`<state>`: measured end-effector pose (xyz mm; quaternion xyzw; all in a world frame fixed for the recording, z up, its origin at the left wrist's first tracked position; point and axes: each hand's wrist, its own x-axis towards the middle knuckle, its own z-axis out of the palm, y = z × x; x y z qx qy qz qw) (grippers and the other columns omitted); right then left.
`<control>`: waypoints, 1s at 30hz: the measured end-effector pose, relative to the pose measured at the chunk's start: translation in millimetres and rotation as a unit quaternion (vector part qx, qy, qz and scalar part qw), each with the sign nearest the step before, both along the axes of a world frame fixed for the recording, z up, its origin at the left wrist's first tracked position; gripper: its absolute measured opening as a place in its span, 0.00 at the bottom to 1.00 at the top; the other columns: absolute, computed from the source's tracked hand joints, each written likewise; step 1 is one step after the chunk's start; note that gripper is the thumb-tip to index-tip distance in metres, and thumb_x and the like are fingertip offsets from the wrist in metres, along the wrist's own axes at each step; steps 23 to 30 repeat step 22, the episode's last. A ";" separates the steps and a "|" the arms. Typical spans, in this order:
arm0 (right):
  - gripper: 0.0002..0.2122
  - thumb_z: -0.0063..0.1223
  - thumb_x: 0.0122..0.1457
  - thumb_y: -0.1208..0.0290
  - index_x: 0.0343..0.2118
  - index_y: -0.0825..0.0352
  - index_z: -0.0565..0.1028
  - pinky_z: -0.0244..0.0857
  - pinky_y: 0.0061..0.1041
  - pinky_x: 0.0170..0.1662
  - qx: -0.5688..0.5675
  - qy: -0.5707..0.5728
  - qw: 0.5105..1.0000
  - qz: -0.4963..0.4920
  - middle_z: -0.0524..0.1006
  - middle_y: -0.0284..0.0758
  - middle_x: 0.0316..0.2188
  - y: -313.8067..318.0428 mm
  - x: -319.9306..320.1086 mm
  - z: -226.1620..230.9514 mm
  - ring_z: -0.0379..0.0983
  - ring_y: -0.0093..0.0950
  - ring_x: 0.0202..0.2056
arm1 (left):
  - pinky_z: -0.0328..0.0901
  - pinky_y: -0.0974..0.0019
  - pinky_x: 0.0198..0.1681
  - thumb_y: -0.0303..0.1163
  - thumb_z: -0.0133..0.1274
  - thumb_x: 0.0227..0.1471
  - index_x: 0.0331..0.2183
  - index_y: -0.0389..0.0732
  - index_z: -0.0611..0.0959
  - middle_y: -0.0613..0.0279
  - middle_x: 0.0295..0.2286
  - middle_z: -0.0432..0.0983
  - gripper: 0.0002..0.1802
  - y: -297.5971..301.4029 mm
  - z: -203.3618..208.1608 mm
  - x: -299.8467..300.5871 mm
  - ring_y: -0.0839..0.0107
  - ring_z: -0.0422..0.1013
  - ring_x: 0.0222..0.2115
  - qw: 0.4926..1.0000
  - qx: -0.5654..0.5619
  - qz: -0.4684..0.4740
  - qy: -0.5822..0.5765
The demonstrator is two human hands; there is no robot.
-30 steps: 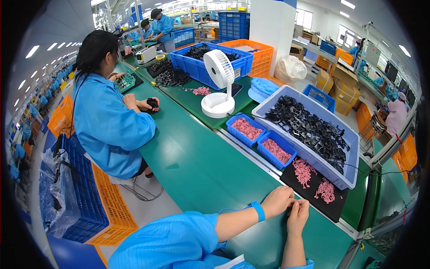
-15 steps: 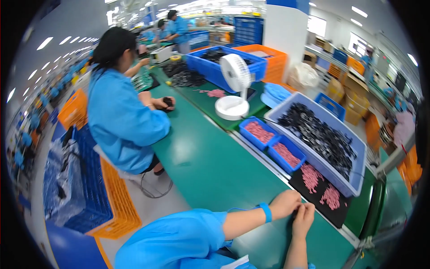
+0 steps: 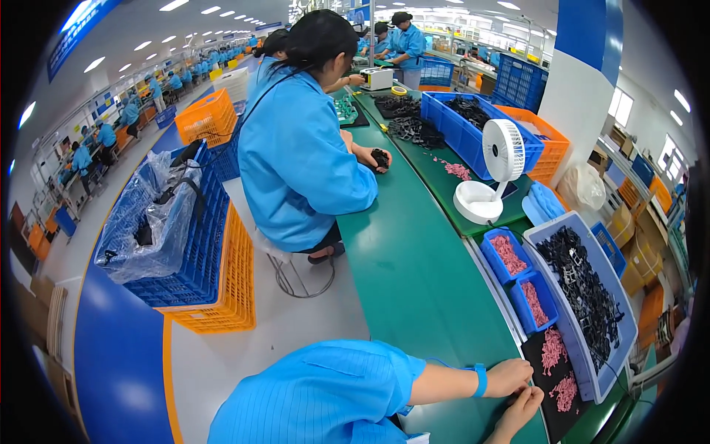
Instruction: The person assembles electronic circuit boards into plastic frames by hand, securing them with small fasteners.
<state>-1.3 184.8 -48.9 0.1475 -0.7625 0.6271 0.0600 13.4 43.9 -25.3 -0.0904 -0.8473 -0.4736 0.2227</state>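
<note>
My left hand (image 3: 509, 378), with a blue band (image 3: 481, 380) at its wrist, is over the near right part of the green work surface (image 3: 421, 274). Its fingers are pinched together. Just below it, the fingertips of my right hand (image 3: 522, 411) are also closed and almost meet the left ones. Whatever lies between them is too small and hidden to make out. Right beside both hands is a black mat (image 3: 542, 379) bearing two loose piles of small pink parts (image 3: 552, 351).
Two small blue bins (image 3: 520, 307) of pink parts stand beyond the mat. A large pale-blue tray (image 3: 629, 325) holds black parts (image 3: 580, 285). Farther off is a white fan (image 3: 504, 152). A co-worker (image 3: 299, 155) at left holds a black bundle (image 3: 380, 158); stacked crates (image 3: 237, 274) stand behind.
My view has swung left, so the bench and co-worker sit farther right in the picture. Both hands stay close together beside the mat, fingers still pinched.
</note>
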 end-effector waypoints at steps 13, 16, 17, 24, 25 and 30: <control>0.06 0.39 0.66 0.71 0.34 0.67 0.66 0.53 0.11 0.22 -0.030 0.008 0.999 0.016 0.72 0.31 0.28 5.9 -1.4 -2.4 0.61 0.13 0.21 | 0.63 0.55 0.36 0.31 0.55 0.44 0.22 0.38 0.74 0.53 0.25 0.71 0.08 -1.0 11.2 7.0 0.53 0.69 0.32 1.000 -0.009 0.003 -0.021; 0.07 0.40 0.65 0.71 0.32 0.68 0.67 0.52 0.14 0.22 -0.037 -0.003 0.999 -0.005 0.69 0.30 0.25 -14.6 20.7 23.9 0.59 0.14 0.20 | 0.63 0.54 0.36 0.31 0.54 0.44 0.23 0.37 0.74 0.52 0.26 0.72 0.08 -4.5 9.5 10.4 0.52 0.69 0.32 1.000 0.006 0.010 -0.023; 0.06 0.40 0.65 0.72 0.34 0.68 0.68 0.53 0.13 0.22 -0.028 0.002 1.000 0.012 0.71 0.31 0.26 -11.4 17.4 22.1 0.60 0.14 0.20 | 0.63 0.53 0.35 0.30 0.54 0.45 0.23 0.36 0.75 0.51 0.26 0.72 0.08 -5.2 13.3 12.6 0.51 0.69 0.31 1.000 0.006 0.014 -0.013; 0.05 0.42 0.65 0.71 0.34 0.67 0.68 0.55 0.13 0.23 -0.020 0.007 1.000 0.001 0.72 0.32 0.27 -6.7 18.4 25.7 0.62 0.15 0.20 | 0.63 0.52 0.35 0.32 0.54 0.46 0.23 0.38 0.76 0.50 0.26 0.74 0.08 -3.6 20.4 8.9 0.50 0.70 0.31 0.998 0.015 -0.009 -0.065; 0.05 0.42 0.65 0.71 0.34 0.67 0.68 0.55 0.13 0.23 -0.020 0.007 1.000 0.001 0.72 0.32 0.27 -6.7 18.4 25.7 0.62 0.15 0.20 | 0.63 0.52 0.35 0.32 0.54 0.46 0.23 0.38 0.76 0.50 0.26 0.74 0.08 -3.6 20.4 8.9 0.50 0.70 0.31 0.998 0.015 -0.009 -0.065; 0.05 0.42 0.65 0.71 0.34 0.67 0.68 0.55 0.13 0.23 -0.020 0.007 1.000 0.001 0.72 0.32 0.27 -6.7 18.4 25.7 0.62 0.15 0.20 | 0.63 0.52 0.35 0.32 0.54 0.46 0.23 0.38 0.76 0.50 0.26 0.74 0.08 -3.6 20.4 8.9 0.50 0.70 0.31 0.998 0.015 -0.009 -0.065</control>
